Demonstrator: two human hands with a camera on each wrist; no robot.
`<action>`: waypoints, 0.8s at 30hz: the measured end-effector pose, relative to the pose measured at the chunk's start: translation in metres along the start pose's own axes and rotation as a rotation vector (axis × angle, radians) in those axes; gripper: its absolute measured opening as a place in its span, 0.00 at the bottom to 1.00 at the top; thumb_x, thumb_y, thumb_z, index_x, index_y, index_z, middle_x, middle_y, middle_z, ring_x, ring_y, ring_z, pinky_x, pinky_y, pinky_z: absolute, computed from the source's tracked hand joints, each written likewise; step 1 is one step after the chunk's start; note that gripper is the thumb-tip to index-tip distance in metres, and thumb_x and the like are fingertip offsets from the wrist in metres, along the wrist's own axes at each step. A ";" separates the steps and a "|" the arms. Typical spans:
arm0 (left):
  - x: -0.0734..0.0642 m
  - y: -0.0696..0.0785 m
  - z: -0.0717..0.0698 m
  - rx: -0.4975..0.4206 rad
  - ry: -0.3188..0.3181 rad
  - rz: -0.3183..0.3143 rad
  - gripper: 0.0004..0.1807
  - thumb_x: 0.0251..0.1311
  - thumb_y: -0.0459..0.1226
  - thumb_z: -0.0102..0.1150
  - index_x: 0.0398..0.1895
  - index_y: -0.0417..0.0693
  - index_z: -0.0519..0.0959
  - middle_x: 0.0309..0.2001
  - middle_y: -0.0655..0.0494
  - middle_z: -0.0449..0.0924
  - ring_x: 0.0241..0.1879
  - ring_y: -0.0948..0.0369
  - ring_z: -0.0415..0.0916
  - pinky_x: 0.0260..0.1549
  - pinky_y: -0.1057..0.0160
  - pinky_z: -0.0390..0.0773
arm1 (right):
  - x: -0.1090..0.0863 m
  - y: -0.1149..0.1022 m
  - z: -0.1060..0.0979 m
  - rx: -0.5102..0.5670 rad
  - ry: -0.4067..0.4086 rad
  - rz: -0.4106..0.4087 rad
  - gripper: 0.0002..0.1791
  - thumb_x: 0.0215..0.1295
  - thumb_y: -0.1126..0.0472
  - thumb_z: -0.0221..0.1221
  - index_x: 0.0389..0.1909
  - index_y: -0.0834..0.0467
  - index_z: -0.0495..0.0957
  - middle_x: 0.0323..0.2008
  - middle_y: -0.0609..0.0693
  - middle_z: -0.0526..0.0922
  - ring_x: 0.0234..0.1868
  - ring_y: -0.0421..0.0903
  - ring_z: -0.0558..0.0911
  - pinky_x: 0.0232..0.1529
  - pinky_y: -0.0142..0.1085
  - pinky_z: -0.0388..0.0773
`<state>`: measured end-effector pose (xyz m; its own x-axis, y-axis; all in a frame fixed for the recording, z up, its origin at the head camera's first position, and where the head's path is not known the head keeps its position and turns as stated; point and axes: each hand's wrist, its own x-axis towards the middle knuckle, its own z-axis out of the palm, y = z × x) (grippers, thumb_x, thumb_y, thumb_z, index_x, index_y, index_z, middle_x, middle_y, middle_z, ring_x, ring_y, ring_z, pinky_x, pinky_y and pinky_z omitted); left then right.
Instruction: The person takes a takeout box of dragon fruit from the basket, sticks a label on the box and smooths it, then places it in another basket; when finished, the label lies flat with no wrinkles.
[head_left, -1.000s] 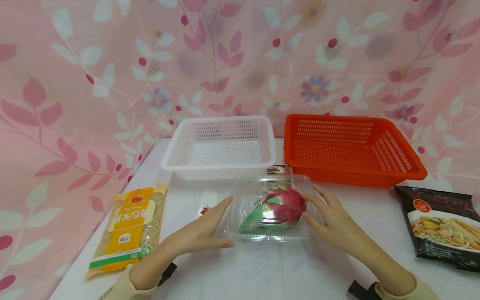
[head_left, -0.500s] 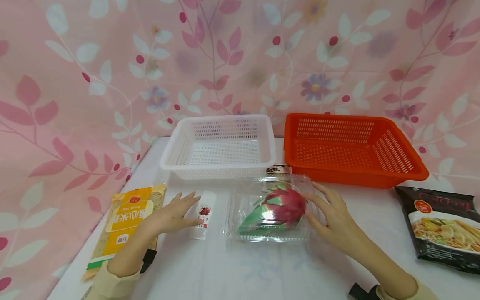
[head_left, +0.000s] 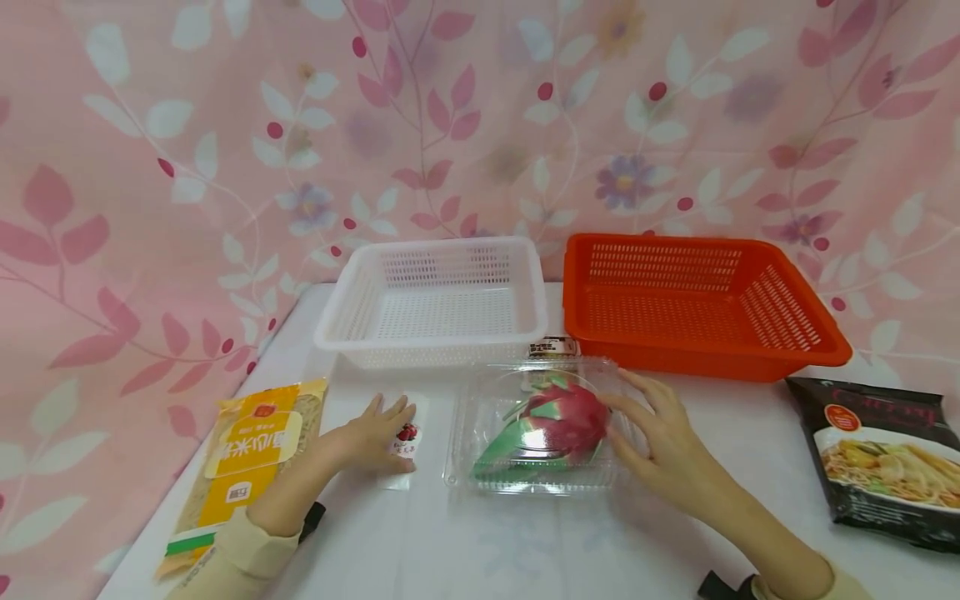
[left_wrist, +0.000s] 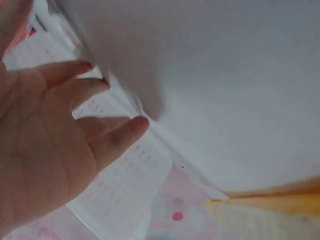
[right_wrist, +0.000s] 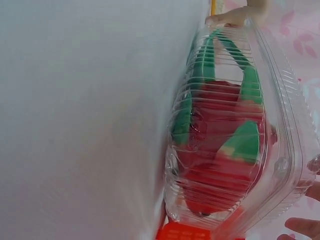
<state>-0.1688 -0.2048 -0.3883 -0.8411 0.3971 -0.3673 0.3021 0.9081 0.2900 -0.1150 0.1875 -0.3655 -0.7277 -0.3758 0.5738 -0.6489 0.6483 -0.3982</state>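
Observation:
A clear plastic clamshell box (head_left: 467, 450) holds a red and green dragon fruit (head_left: 566, 421) in the middle of the table. My right hand (head_left: 663, 446) lies along the box's right side with relaxed fingers; they touch or nearly touch its rim. In the right wrist view, fingertips (right_wrist: 305, 227) show beside the rim. Left of the box, my left hand (head_left: 367, 442) hovers over or rests on a small white packet (head_left: 405, 442) with a red fruit picture; contact cannot be told. Its fingers are spread, as the left wrist view of the hand (left_wrist: 45, 135) shows.
Behind stand a white basket (head_left: 431, 343) and an orange basket (head_left: 675, 354). A small labelled item (head_left: 553, 347) sits in front of them, partly behind the box. A yellow rice-noodle bag (head_left: 243, 450) lies at left, a black noodle bag (head_left: 885, 467) at right.
My left hand has left the box's left side, swung left past the small packet, then come slightly back over it. The right hand and the box have hardly moved.

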 end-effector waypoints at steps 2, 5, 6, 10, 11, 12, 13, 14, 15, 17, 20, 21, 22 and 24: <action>0.001 0.003 0.002 0.021 0.008 0.010 0.49 0.48 0.52 0.65 0.69 0.39 0.54 0.70 0.40 0.46 0.66 0.35 0.32 0.54 0.33 0.53 | 0.000 0.000 -0.001 0.003 -0.002 0.004 0.23 0.47 0.70 0.62 0.48 0.58 0.76 0.59 0.62 0.65 0.57 0.60 0.61 0.47 0.62 0.62; 0.002 0.007 0.004 0.025 0.039 -0.002 0.48 0.47 0.50 0.66 0.68 0.40 0.56 0.69 0.41 0.48 0.67 0.37 0.35 0.56 0.35 0.52 | 0.000 0.000 -0.002 0.001 -0.012 0.004 0.23 0.48 0.70 0.62 0.49 0.59 0.75 0.60 0.61 0.64 0.57 0.60 0.61 0.47 0.61 0.64; 0.002 0.007 0.005 0.022 0.049 -0.006 0.47 0.46 0.49 0.67 0.68 0.40 0.57 0.69 0.42 0.50 0.67 0.38 0.38 0.57 0.36 0.52 | 0.000 0.000 -0.002 0.001 -0.016 0.004 0.23 0.49 0.69 0.62 0.49 0.59 0.75 0.61 0.61 0.63 0.57 0.59 0.61 0.47 0.61 0.64; 0.002 0.010 0.005 0.006 0.094 -0.020 0.45 0.44 0.47 0.69 0.66 0.42 0.61 0.67 0.45 0.57 0.64 0.43 0.52 0.57 0.42 0.58 | -0.001 -0.001 -0.001 0.004 -0.029 0.012 0.23 0.49 0.69 0.62 0.50 0.58 0.75 0.61 0.60 0.63 0.58 0.58 0.60 0.46 0.61 0.65; 0.002 0.011 0.005 0.004 0.107 -0.019 0.44 0.44 0.46 0.70 0.65 0.42 0.62 0.66 0.45 0.59 0.63 0.44 0.56 0.56 0.44 0.61 | -0.001 -0.002 -0.001 0.005 -0.030 0.013 0.23 0.49 0.69 0.62 0.50 0.58 0.75 0.61 0.60 0.63 0.58 0.58 0.60 0.46 0.62 0.65; 0.002 0.012 0.005 -0.003 0.119 -0.019 0.44 0.43 0.45 0.70 0.64 0.42 0.63 0.65 0.45 0.61 0.61 0.45 0.58 0.55 0.45 0.63 | -0.001 -0.002 -0.001 0.006 -0.029 0.012 0.23 0.49 0.69 0.62 0.50 0.58 0.75 0.61 0.60 0.63 0.58 0.58 0.60 0.46 0.62 0.66; 0.002 0.012 0.006 -0.009 0.129 -0.019 0.42 0.43 0.44 0.71 0.64 0.41 0.65 0.64 0.45 0.62 0.60 0.45 0.60 0.55 0.46 0.64 | -0.001 -0.002 -0.001 0.009 -0.028 0.009 0.23 0.49 0.69 0.62 0.50 0.58 0.75 0.61 0.60 0.63 0.58 0.58 0.60 0.46 0.62 0.66; 0.003 0.013 0.006 -0.015 0.140 -0.020 0.41 0.43 0.42 0.71 0.63 0.41 0.66 0.63 0.44 0.63 0.59 0.45 0.61 0.54 0.46 0.64 | -0.001 -0.002 -0.001 0.011 -0.026 0.006 0.23 0.49 0.69 0.62 0.50 0.58 0.75 0.61 0.61 0.63 0.58 0.58 0.61 0.46 0.62 0.66; 0.003 0.014 0.006 -0.021 0.153 -0.016 0.39 0.44 0.41 0.71 0.61 0.40 0.67 0.63 0.43 0.64 0.59 0.45 0.62 0.54 0.47 0.65 | -0.001 -0.003 0.000 0.013 -0.024 0.001 0.23 0.49 0.70 0.62 0.50 0.58 0.75 0.61 0.61 0.63 0.58 0.57 0.61 0.47 0.62 0.66; 0.004 0.015 0.006 -0.037 0.176 -0.003 0.35 0.45 0.37 0.70 0.59 0.38 0.69 0.62 0.40 0.64 0.59 0.43 0.61 0.55 0.47 0.64 | -0.001 -0.003 -0.001 0.017 -0.019 -0.009 0.23 0.48 0.70 0.62 0.49 0.58 0.75 0.61 0.61 0.63 0.58 0.57 0.61 0.47 0.60 0.66; 0.005 0.015 0.007 -0.058 0.232 0.041 0.31 0.43 0.31 0.70 0.54 0.33 0.72 0.59 0.37 0.66 0.59 0.42 0.63 0.56 0.48 0.64 | -0.001 -0.004 0.000 0.015 -0.016 -0.016 0.24 0.47 0.70 0.63 0.49 0.58 0.76 0.63 0.60 0.62 0.59 0.55 0.61 0.49 0.56 0.67; 0.005 0.014 0.007 -0.063 0.256 0.059 0.30 0.42 0.29 0.70 0.52 0.32 0.73 0.58 0.37 0.67 0.57 0.43 0.65 0.55 0.49 0.65 | -0.001 -0.004 0.000 0.016 -0.013 -0.019 0.24 0.46 0.71 0.63 0.49 0.58 0.76 0.63 0.60 0.62 0.59 0.55 0.61 0.49 0.55 0.67; 0.005 0.014 0.008 -0.077 0.280 0.073 0.28 0.41 0.27 0.69 0.50 0.32 0.74 0.55 0.38 0.70 0.55 0.44 0.67 0.53 0.50 0.67 | -0.001 -0.005 0.001 0.014 -0.010 -0.020 0.24 0.46 0.71 0.63 0.49 0.58 0.76 0.63 0.60 0.62 0.58 0.54 0.61 0.49 0.53 0.67; 0.003 0.013 0.009 -0.111 0.332 0.087 0.25 0.38 0.24 0.69 0.46 0.33 0.76 0.50 0.42 0.73 0.48 0.48 0.72 0.49 0.53 0.72 | -0.002 -0.005 0.002 0.012 -0.004 -0.025 0.25 0.45 0.71 0.64 0.49 0.57 0.76 0.63 0.60 0.62 0.58 0.54 0.62 0.49 0.50 0.66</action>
<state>-0.1632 -0.1902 -0.3936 -0.9199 0.3905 -0.0348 0.3435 0.8457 0.4085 -0.1106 0.1836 -0.3666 -0.7117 -0.3944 0.5814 -0.6699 0.6303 -0.3924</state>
